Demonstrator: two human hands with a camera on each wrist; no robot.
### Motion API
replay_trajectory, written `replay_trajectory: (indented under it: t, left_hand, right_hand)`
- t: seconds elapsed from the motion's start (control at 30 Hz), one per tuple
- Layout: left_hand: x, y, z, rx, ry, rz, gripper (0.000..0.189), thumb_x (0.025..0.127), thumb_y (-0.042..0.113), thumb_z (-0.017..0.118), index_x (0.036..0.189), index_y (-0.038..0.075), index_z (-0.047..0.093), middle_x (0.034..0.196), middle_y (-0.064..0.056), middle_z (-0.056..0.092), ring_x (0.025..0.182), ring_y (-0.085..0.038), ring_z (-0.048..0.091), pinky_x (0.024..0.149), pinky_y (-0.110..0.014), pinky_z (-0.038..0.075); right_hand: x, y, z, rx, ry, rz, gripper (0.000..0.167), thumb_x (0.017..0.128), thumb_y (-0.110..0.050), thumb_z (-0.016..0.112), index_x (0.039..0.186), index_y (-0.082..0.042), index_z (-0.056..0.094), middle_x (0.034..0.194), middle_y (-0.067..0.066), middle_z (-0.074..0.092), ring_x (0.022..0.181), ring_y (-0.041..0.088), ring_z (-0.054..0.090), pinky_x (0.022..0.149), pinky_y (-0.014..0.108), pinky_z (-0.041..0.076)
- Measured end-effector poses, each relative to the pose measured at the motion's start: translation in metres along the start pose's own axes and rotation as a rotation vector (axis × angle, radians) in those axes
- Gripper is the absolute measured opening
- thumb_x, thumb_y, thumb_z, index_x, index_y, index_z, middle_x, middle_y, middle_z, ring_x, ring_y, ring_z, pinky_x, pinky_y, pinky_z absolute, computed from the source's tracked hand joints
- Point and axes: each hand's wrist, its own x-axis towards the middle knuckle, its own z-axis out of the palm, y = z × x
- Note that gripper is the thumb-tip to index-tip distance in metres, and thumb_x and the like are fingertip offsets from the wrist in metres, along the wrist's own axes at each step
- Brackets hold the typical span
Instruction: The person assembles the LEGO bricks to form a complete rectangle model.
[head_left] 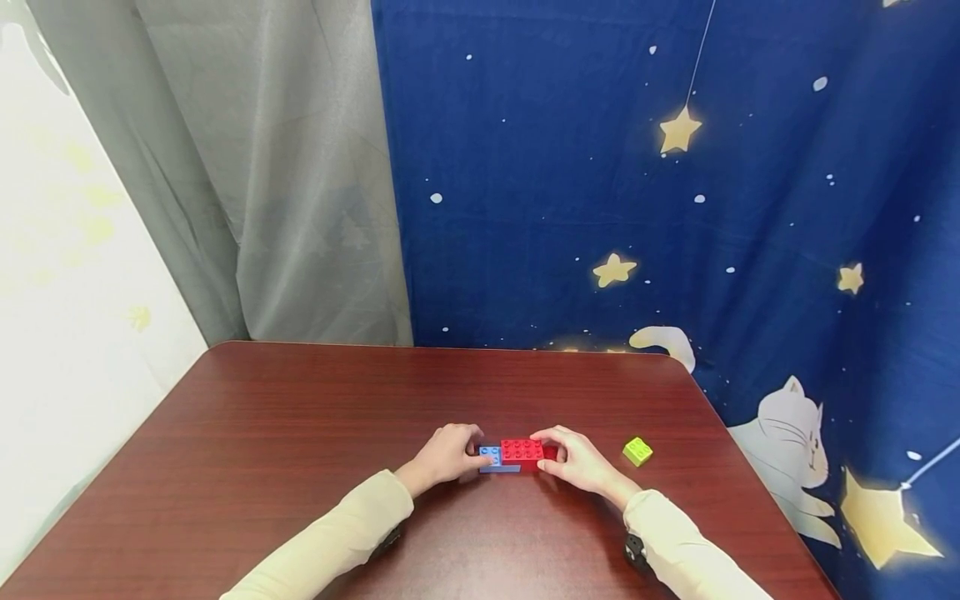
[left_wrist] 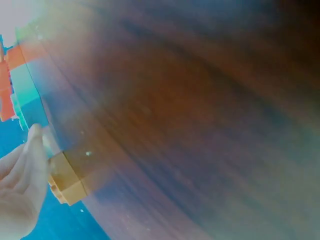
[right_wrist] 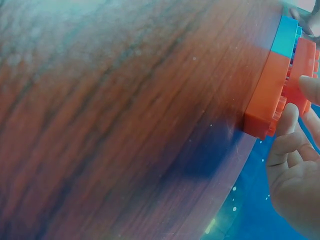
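Observation:
A blue toy building brick and a red brick lie end to end on the table. A second red brick sits across the top of both, with the blue studs bare at the left. My left hand holds the blue brick's left end between thumb and fingers. At the other end my right hand pinches the upper red brick, thumb in front and fingers behind. A yellow-orange brick shows beside my left hand in the left wrist view; in the head view that hand hides it.
A lime-green brick lies on the table to the right of my right hand. The dark red-brown table reaches back to a grey curtain and a blue starry curtain.

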Motion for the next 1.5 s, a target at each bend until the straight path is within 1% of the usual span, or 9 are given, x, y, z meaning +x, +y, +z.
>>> replay_trajectory:
  t: [0.1,0.2,0.37,0.53,0.7,0.93,1.1,1.33,1.5]
  left_hand:
    - [0.001,0.007,-0.001,-0.004,0.054,0.023,0.036,0.074,0.036,0.069,0.095,0.007,0.063,0.071,0.004,0.053,0.063,-0.007,0.048,0.058,-0.023,0.042]
    - [0.003,0.014,0.0,0.016,0.085,0.086,0.033,0.076,0.036,0.068,0.095,0.009,0.063,0.082,0.002,0.057,0.072,-0.009,0.051,0.067,-0.026,0.045]
    - [0.005,0.022,0.003,0.04,0.07,0.131,0.033,0.077,0.037,0.066,0.098,0.012,0.062,0.089,0.001,0.059,0.08,-0.01,0.051,0.074,-0.027,0.044]
    - [0.006,0.021,0.007,0.027,0.033,0.131,0.03,0.078,0.034,0.066,0.1,0.014,0.059,0.091,0.001,0.06,0.081,-0.011,0.053,0.074,-0.028,0.043]
    - [0.007,0.02,0.008,-0.019,0.028,0.137,0.026,0.078,0.031,0.066,0.097,0.015,0.057,0.09,0.0,0.063,0.081,-0.012,0.057,0.073,-0.027,0.045]
    - [0.009,0.017,0.008,-0.037,0.025,0.138,0.024,0.078,0.029,0.067,0.095,0.016,0.057,0.09,-0.001,0.065,0.081,-0.012,0.059,0.071,-0.027,0.046]
    - [0.011,0.017,0.008,-0.047,0.004,0.13,0.023,0.077,0.028,0.068,0.094,0.016,0.059,0.089,0.001,0.065,0.081,-0.01,0.059,0.072,-0.026,0.046]
    - [0.016,0.015,0.007,-0.083,-0.03,0.101,0.02,0.077,0.027,0.069,0.091,0.016,0.061,0.086,0.003,0.064,0.078,-0.008,0.058,0.071,-0.024,0.046]
    - [0.018,0.015,0.006,-0.067,-0.061,0.098,0.02,0.077,0.028,0.068,0.091,0.015,0.061,0.084,0.004,0.064,0.075,-0.008,0.058,0.069,-0.022,0.045]
  right_hand:
    - [0.0,0.0,0.0,0.004,0.0,0.003,0.038,0.075,-0.014,0.071,0.111,-0.012,0.057,0.096,-0.003,0.056,0.057,0.013,0.047,0.052,0.023,0.042]
    - [0.0,0.0,0.0,0.006,0.0,-0.007,0.038,0.075,-0.013,0.071,0.111,-0.011,0.057,0.095,-0.002,0.056,0.056,0.013,0.047,0.052,0.023,0.042]
    - [0.0,0.0,0.0,0.013,0.0,-0.028,0.039,0.074,-0.011,0.07,0.111,-0.011,0.057,0.095,-0.001,0.056,0.054,0.013,0.047,0.051,0.022,0.042]
    - [0.0,0.001,0.0,0.025,0.003,-0.031,0.039,0.075,-0.01,0.07,0.111,-0.009,0.056,0.095,0.001,0.057,0.052,0.014,0.047,0.05,0.023,0.042]
    - [-0.001,0.001,0.0,0.026,0.005,-0.008,0.038,0.075,-0.014,0.07,0.111,-0.01,0.056,0.095,0.0,0.059,0.05,0.013,0.047,0.048,0.023,0.042]
    - [-0.002,0.003,0.002,0.025,0.035,-0.055,0.03,0.081,-0.021,0.065,0.108,-0.012,0.058,0.086,-0.003,0.062,0.047,0.008,0.047,0.045,0.022,0.041]
    - [-0.001,0.006,0.004,0.034,0.047,-0.061,0.028,0.081,-0.02,0.065,0.107,-0.013,0.056,0.087,-0.002,0.063,0.046,0.007,0.046,0.045,0.021,0.04]
    - [0.001,0.005,0.002,0.042,0.028,-0.026,0.027,0.081,-0.02,0.065,0.107,-0.013,0.057,0.09,-0.001,0.063,0.047,0.009,0.047,0.046,0.023,0.041]
    - [0.001,0.004,0.001,0.03,0.005,-0.007,0.027,0.082,-0.021,0.064,0.107,-0.012,0.058,0.092,0.001,0.063,0.048,0.009,0.046,0.046,0.023,0.041]
